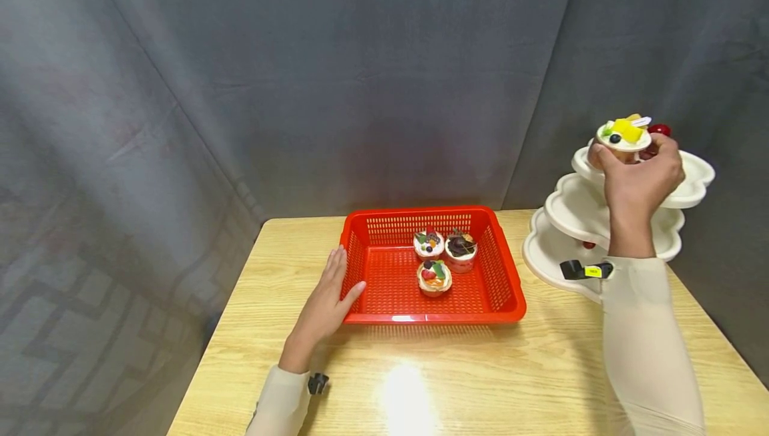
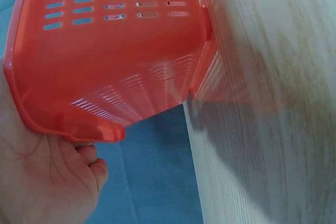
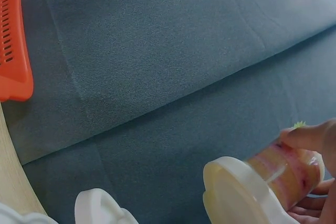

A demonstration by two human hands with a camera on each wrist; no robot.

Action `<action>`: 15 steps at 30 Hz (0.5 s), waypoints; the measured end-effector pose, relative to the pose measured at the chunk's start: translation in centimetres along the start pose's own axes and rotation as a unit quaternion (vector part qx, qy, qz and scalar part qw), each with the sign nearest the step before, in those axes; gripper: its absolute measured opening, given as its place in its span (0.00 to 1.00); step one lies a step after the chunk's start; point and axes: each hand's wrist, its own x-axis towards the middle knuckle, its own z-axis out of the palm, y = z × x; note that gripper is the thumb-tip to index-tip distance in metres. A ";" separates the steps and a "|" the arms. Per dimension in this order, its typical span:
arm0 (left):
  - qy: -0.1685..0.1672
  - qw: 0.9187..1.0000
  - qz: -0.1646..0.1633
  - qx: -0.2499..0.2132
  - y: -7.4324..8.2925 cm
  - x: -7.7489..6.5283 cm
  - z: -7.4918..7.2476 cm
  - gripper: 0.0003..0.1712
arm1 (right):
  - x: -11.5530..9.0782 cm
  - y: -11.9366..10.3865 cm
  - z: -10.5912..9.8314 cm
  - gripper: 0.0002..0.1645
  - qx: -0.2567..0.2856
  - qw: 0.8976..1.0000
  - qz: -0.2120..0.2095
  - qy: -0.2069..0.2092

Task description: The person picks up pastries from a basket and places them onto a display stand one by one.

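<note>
A clear dessert cup (image 1: 625,139), topped with cream, yellow fruit pieces and a blueberry, is gripped by my right hand (image 1: 643,172) at the top tier of a white tiered stand (image 1: 579,205). In the right wrist view its layered side (image 3: 286,174) shows between thumb and fingers, close against the tier; whether it touches is unclear. My left hand (image 1: 324,299) rests with straight fingers along the left rim of a red plastic basket (image 1: 429,318). Inside that basket stand a berry-topped cup (image 1: 429,245), a dark-topped cup (image 1: 460,249) and a fruit tart (image 1: 434,278).
Partly behind my right hand, a red-topped item (image 1: 659,129) sits on the top tier. A small red object (image 1: 589,244) lies on the lowest tier. Both basket and stand are on a wooden table (image 1: 282,249), with grey cloth (image 1: 384,89) hanging behind.
</note>
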 end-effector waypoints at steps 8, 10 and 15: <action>0.001 1.000 -0.004 -0.001 -0.2 0.1 0.1 0.47 | 0.4 0.3 0.1 0.43 -0.034 0.999 -0.002 -0.020; 0.001 1.000 -0.005 -0.001 -0.2 0.2 0.1 0.47 | 0.4 0.4 0.1 0.43 -0.041 0.999 -0.007 -0.023; 0.000 1.000 -0.006 -0.004 -0.2 0.1 0.0 0.47 | 0.4 0.3 0.2 0.43 -0.073 0.997 -0.022 -0.027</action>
